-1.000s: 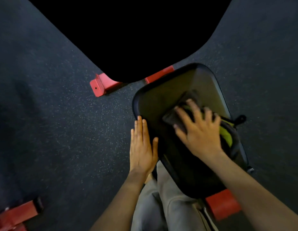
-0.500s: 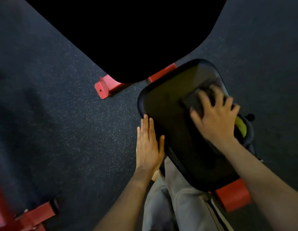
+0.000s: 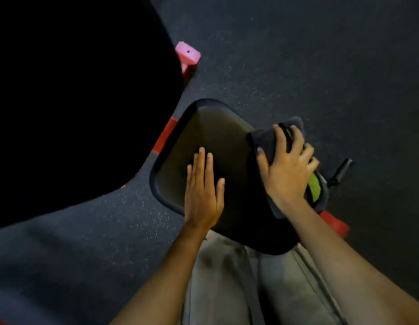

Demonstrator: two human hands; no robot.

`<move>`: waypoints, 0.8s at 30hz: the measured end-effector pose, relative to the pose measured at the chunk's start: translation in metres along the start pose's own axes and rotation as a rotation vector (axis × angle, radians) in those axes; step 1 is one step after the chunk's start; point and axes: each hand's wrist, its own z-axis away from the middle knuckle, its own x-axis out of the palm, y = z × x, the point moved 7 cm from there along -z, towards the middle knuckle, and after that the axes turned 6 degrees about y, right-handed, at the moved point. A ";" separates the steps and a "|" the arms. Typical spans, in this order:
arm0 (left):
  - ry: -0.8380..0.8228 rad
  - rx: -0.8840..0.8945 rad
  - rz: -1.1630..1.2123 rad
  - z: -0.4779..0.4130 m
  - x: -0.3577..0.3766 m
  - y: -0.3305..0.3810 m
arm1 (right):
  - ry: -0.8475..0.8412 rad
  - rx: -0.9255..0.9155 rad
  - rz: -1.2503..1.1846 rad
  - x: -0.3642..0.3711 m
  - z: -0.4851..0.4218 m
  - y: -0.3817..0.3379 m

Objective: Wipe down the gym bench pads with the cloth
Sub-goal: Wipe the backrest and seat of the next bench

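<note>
A black seat pad (image 3: 222, 141) of the gym bench lies in the middle of the view, just beyond my knees. My left hand (image 3: 202, 191) rests flat on its near left part, fingers straight and together. At the pad's right edge my right hand (image 3: 286, 172) holds a dark grey cloth (image 3: 264, 139), with spread fingers bent over the bunched cloth and the thumb on the pad side. The cloth wraps over that edge and hangs below my wrist. A larger black pad (image 3: 74, 102) fills the upper left.
Red frame parts show at the far foot (image 3: 188, 55), between the two pads (image 3: 165, 134) and under the seat at right (image 3: 335, 225). A yellow-green patch (image 3: 313, 186) and a black knob (image 3: 342, 171) sit beside the seat. Dark speckled rubber floor (image 3: 297, 55) surrounds the bench.
My right hand slid the cloth from the pad's middle to its right edge. My left hand moved from the pad's left side onto its top. The view swung left.
</note>
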 end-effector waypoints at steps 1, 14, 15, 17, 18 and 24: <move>-0.023 0.051 0.002 -0.010 0.002 0.005 | 0.011 0.014 0.002 0.001 0.006 -0.001; -0.245 0.585 0.036 -0.053 0.002 0.017 | 0.095 0.385 0.022 0.002 0.058 0.013; -0.280 0.637 0.027 -0.048 0.004 0.020 | 0.123 0.550 0.025 0.000 0.074 0.026; -0.335 0.732 0.004 -0.038 0.008 0.023 | 0.160 0.793 0.035 0.002 0.113 0.030; -0.369 0.792 0.000 -0.031 0.012 0.028 | 0.174 0.878 0.046 0.003 0.136 0.024; -0.452 0.945 -0.057 -0.011 0.033 0.039 | 0.184 0.502 0.015 0.010 0.136 -0.021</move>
